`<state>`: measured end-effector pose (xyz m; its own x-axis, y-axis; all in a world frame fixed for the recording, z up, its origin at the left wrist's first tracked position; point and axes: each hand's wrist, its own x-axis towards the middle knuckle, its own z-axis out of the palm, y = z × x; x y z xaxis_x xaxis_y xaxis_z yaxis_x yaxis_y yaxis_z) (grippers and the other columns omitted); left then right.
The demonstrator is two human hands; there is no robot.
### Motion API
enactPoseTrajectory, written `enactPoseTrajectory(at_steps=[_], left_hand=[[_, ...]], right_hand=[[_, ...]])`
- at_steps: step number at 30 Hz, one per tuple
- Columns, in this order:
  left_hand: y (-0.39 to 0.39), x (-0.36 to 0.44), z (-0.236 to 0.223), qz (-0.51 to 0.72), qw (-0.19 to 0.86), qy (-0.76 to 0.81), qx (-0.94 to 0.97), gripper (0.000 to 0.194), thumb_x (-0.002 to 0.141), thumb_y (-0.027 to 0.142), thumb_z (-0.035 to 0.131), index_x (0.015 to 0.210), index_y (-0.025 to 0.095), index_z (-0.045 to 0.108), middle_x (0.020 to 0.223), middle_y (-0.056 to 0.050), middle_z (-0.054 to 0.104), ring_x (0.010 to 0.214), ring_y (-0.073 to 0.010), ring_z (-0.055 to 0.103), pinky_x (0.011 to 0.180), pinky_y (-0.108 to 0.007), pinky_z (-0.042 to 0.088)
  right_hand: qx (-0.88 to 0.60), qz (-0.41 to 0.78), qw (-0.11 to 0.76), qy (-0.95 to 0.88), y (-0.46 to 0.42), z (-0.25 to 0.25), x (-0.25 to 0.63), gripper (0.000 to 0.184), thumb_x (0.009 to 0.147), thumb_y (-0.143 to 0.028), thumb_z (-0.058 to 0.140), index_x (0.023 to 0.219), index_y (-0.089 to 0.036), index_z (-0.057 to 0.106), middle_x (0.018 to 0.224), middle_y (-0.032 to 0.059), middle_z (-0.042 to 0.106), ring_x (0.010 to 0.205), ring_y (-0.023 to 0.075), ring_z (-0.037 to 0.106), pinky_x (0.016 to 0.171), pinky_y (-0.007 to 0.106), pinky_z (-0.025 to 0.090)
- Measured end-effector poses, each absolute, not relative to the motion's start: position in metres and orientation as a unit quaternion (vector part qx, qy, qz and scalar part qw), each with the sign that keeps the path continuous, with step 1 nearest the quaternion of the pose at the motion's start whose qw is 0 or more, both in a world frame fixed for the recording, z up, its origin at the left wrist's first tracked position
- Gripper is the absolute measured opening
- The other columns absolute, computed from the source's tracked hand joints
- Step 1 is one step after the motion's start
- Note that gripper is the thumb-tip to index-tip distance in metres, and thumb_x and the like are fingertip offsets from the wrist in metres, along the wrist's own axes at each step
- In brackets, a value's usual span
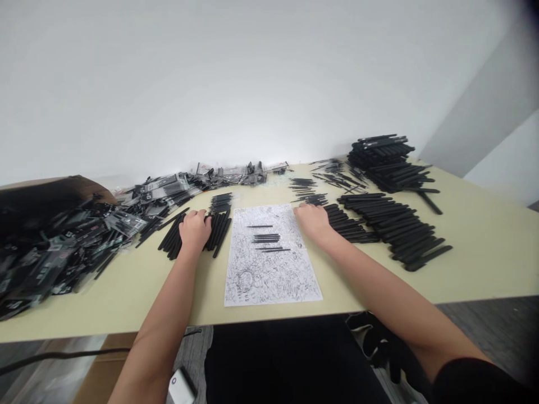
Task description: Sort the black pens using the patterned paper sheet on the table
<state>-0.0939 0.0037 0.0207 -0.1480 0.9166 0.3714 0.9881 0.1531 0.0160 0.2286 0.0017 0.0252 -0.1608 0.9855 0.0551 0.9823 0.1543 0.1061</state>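
Sticks, thin black ones, lie crosswise on the scribbled sheet, mid-frame, between both hands; right hand is nearer, by the upper right edge. Left hand's over black pens, left of centre. Can't tell if either grip's pinching anything tbh.

Left hand's fingertips and grip, hidden behind its own back; scribbles illegible.
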Motion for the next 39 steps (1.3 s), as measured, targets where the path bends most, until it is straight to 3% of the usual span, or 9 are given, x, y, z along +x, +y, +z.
enactPoseTrajectory(at_steps=[5,10,17,24,31,39], left_hand=[[0.003,-0.092,0.024,-0.117,0.128,-0.769,-0.615,0.036,0.082,0.023,0.045,0.110,0.017,0.067,0.107,-0.016,0.067,0.098,-0.0313,0.063,0.078,-0.042,0.047],[0.005,-0.092,0.023,-0.106,0.117,-0.766,-0.623,0.039,0.082,0.020,0.044,0.114,0.017,0.066,0.109,-0.015,0.067,0.097,-0.0320,0.064,0.077,-0.042,0.047],[0.006,-0.092,0.017,-0.130,0.134,-0.745,-0.640,0.036,0.091,0.030,0.041,0.115,0.018,0.064,0.109,-0.013,0.067,0.099,-0.0306,0.064,0.077,-0.040,0.046],[0.007,-0.088,0.016,-0.152,0.149,-0.737,-0.642,0.039,0.091,0.037,0.042,0.116,0.017,0.065,0.110,-0.013,0.067,0.101,-0.0299,0.062,0.078,-0.038,0.045],[0.007,-0.086,0.012,-0.176,0.159,-0.713,-0.659,0.038,0.092,0.037,0.043,0.116,0.018,0.064,0.112,-0.013,0.066,0.104,-0.0285,0.061,0.079,-0.036,0.045],[0.004,-0.078,0.018,-0.190,0.152,-0.688,-0.683,0.035,0.091,0.035,0.044,0.113,0.017,0.065,0.112,-0.012,0.067,0.106,-0.0273,0.061,0.081,-0.034,0.046]], right_hand=[[0.637,0.084,0.000,0.766,0.001,0.022,0.226,0.032,0.092,-0.008,0.038,0.102,-0.014,0.068,0.110,0.0165,0.062,0.096,0.0219,0.065,0.078,0.032,0.042],[0.625,0.110,-0.006,0.772,-0.001,0.022,0.224,0.030,0.092,-0.007,0.038,0.106,-0.013,0.065,0.114,0.0161,0.058,0.090,0.0192,0.065,0.076,0.029,0.042],[0.603,0.121,-0.017,0.788,-0.002,0.023,0.220,0.028,0.093,-0.007,0.038,0.109,-0.012,0.060,0.116,0.0162,0.056,0.089,0.0204,0.064,0.075,0.030,0.045],[0.572,0.133,-0.014,0.809,-0.014,0.033,0.208,0.030,0.095,-0.008,0.034,0.110,-0.012,0.060,0.115,0.0163,0.056,0.095,0.0223,0.062,0.081,0.032,0.043],[0.507,0.157,-0.046,0.846,-0.027,0.031,0.192,0.029,0.095,-0.007,0.036,0.109,-0.013,0.061,0.111,0.0147,0.060,0.092,0.0211,0.061,0.076,0.033,0.038],[0.397,0.180,-0.134,0.890,-0.045,0.027,0.176,0.035,0.095,-0.004,0.033,0.095,-0.019,0.064,0.093,0.0055,0.066,0.076,0.0151,0.054,0.067,0.031,0.026]])
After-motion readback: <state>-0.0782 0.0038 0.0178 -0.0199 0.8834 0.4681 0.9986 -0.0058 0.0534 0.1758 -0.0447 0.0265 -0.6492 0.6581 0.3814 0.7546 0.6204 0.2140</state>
